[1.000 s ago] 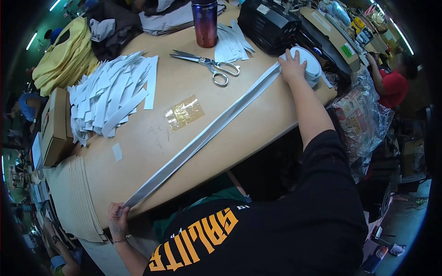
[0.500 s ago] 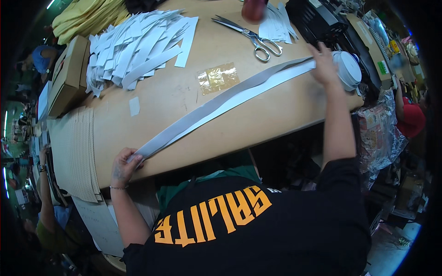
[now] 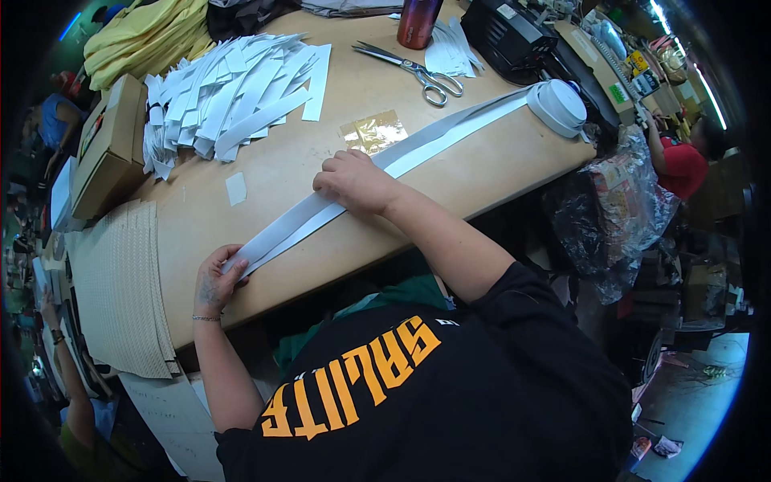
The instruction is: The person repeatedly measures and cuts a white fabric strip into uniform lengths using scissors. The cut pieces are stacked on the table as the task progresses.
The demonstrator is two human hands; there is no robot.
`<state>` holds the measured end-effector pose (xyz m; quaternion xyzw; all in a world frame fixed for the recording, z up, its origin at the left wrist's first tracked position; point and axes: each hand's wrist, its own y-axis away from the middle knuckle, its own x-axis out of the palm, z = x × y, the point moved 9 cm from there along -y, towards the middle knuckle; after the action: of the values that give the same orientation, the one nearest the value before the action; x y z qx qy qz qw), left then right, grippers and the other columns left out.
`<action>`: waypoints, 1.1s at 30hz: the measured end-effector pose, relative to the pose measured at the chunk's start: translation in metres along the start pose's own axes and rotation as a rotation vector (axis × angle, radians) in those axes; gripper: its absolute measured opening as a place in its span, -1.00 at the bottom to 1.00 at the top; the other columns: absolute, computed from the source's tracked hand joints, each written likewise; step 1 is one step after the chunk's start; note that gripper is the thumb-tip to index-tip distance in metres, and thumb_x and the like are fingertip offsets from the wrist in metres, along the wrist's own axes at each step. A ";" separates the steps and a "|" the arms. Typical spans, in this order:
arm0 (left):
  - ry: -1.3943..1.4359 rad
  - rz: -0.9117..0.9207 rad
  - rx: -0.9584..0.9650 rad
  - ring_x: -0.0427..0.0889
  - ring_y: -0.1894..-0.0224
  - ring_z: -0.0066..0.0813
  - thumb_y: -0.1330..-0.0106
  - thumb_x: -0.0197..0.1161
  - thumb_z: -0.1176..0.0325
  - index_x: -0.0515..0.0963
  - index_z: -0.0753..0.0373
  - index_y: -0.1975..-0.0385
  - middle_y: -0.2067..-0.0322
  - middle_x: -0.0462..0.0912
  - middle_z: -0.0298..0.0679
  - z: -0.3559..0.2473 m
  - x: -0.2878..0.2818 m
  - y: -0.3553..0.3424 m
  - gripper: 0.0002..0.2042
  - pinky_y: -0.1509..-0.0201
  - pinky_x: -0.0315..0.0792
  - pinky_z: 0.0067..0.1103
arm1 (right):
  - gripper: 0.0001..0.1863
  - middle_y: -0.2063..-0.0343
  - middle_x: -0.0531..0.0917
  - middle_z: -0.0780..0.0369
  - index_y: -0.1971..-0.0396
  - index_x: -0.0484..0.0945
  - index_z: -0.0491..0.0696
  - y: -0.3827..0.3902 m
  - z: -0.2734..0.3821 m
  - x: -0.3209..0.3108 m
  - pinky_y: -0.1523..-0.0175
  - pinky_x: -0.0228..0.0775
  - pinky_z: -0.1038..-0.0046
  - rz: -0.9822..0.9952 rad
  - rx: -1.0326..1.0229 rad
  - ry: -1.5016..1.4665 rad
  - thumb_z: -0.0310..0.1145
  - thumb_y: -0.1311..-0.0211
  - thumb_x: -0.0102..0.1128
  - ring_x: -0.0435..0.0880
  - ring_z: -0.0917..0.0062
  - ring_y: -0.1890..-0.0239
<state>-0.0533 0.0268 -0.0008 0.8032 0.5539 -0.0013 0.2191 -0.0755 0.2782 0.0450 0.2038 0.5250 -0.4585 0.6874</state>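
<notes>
A long white elastic band (image 3: 442, 131), doubled into two layers, runs diagonally over the table from its roll (image 3: 556, 110) at the right. My left hand (image 3: 218, 279) pinches the band's near-left end by the table's front edge, thumb on top. Partway along the band is my right hand (image 3: 353, 181), its fingers bent over the upper layer and closed on it; the fingertips are partly hidden. Just beyond that hand lies a patch of clear yellowish tape (image 3: 374, 131). Metal scissors (image 3: 414, 71) rest farther back, blades pointing left.
A heap of cut white strips (image 3: 229, 96) covers the back left, beside a cardboard box (image 3: 111, 149) and yellow cloth (image 3: 148, 36). Stacked beige textured sheets (image 3: 120, 281) hang at the left edge. A dark red tumbler (image 3: 418, 22) and a black machine (image 3: 510, 36) stand at the back.
My right hand has come away from beside the roll, moving left along the band to its middle. The left hand keeps its hold on the end. The view has shifted slightly.
</notes>
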 end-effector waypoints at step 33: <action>0.062 -0.168 0.244 0.49 0.32 -0.65 -0.23 0.10 0.54 0.48 0.38 0.05 0.37 0.55 -0.31 0.022 -0.015 0.019 -0.72 0.15 0.40 -0.70 | -0.62 0.21 0.47 0.15 0.26 0.51 -0.04 -0.012 0.094 0.054 0.00 0.33 0.23 0.278 0.008 -0.058 -0.14 0.04 0.30 0.43 0.24 0.07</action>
<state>-0.0372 0.0001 -0.0104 0.7743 0.6215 -0.0623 0.1018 -0.0339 0.1777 0.0328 0.2638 0.4699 -0.3667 0.7583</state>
